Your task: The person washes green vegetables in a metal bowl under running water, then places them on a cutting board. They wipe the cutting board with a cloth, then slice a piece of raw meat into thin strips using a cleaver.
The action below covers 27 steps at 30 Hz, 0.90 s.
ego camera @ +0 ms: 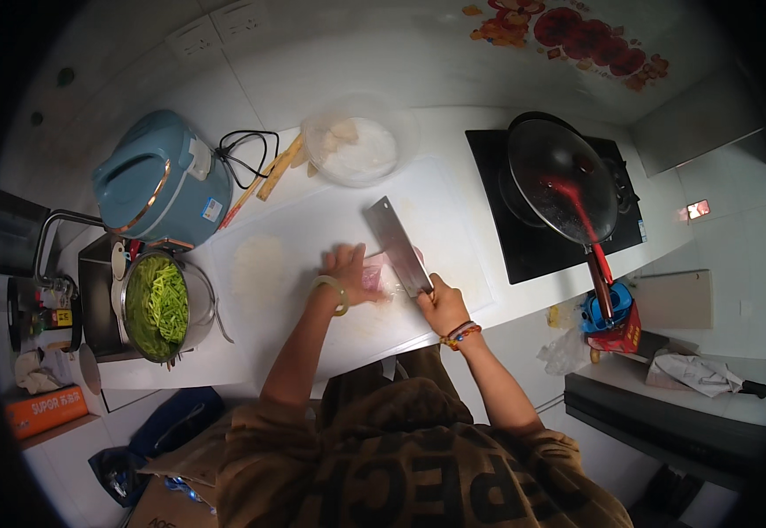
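My right hand [445, 305] grips the handle of a broad metal cleaver [399, 247], its blade pointing up and left above a piece of pinkish raw meat [375, 274]. Beside the meat, my left hand [350, 274] lies with fingers spread, touching its left side; nothing is gripped in it. What looks like clear plastic film lies around the meat. Under all this is a white cutting mat [303, 231], with a pale floury patch [259, 270] at its left. The blade hides part of the meat.
At left stand a blue rice cooker [152, 185] and a pot of cut green vegetables [168, 307] by the sink [96, 310]. A plastic bowl of white powder [360, 148] and wooden sticks [277, 168] lie behind the mat. A lidded pan [561, 181] sits on the black hob [521, 254] at right.
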Motion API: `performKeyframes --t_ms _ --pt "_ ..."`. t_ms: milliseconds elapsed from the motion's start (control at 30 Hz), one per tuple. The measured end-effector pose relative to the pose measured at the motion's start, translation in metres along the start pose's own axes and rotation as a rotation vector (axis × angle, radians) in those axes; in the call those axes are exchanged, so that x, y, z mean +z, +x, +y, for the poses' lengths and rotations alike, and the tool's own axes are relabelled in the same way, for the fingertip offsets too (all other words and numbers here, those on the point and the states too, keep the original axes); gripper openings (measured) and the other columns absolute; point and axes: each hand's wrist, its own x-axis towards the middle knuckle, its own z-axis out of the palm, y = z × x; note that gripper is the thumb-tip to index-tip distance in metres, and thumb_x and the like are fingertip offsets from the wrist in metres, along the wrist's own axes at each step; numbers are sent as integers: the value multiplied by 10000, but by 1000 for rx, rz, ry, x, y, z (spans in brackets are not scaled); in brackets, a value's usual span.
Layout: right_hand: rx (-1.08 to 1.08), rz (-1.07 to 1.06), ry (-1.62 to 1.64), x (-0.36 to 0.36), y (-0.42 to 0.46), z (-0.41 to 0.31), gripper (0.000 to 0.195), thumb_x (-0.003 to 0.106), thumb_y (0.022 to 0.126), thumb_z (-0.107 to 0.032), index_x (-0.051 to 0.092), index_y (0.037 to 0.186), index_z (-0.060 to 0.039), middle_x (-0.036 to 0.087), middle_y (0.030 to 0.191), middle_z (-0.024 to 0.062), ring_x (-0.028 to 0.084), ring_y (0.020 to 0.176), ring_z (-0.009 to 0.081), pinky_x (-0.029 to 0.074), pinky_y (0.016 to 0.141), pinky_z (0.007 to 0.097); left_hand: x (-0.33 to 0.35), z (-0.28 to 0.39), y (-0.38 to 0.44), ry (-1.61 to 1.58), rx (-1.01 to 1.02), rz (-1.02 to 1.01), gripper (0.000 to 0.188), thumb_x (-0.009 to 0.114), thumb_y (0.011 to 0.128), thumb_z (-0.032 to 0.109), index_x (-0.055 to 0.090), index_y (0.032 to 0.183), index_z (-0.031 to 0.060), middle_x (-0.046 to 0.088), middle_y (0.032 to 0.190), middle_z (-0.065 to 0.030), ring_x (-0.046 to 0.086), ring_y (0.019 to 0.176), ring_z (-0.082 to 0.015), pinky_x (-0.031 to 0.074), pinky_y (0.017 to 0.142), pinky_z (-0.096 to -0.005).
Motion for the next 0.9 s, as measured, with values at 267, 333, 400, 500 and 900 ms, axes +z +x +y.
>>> performKeyframes --t_ms 267,333,400,500,900 --pt "-146 99 -300 24 -41 -1 164 593 893 -155 507 962 -34 630 649 224 631 591 427 513 552 530 35 1 17 -273 41 155 348 683 799 306 626 1023 46 660 963 -115 611 890 -281 481 808 -407" --pt "-153 73 -319 24 -49 -1 175 594 893 -164 506 977 -39 632 648 222 634 591 427 513 551 537 31 0 10 -526 -38 44 252 672 802 268 668 877 28 671 812 -108 627 737 -243 493 702 -374" --pt "-150 8 -347 20 -56 -1 174 584 900 -178 508 978 -42 633 647 219 636 594 428 515 552 537 27 -5 2 -785 -87 -73 221 662 803 228 681 752 14 652 686 -99 606 620 -206 480 614 -342" --pt "-134 -55 -403 17 -59 0 191 573 907 -199 505 999 -46 640 643 216 642 598 430 523 556 534 31 -12 -3 -787 -102 -100 201 691 836 210 705 789 16 657 730 -36 547 654 -98 449 619 -286" --pt "-146 -14 -591 65 -36 -17 140 522 922 -142 497 1004 -30 675 710 202 690 654 366 558 562 467 60 -40 -22 -1313 -112 9 229 608 930 132 668 1115 10 687 992 -23 634 837 -105 539 760 -268"
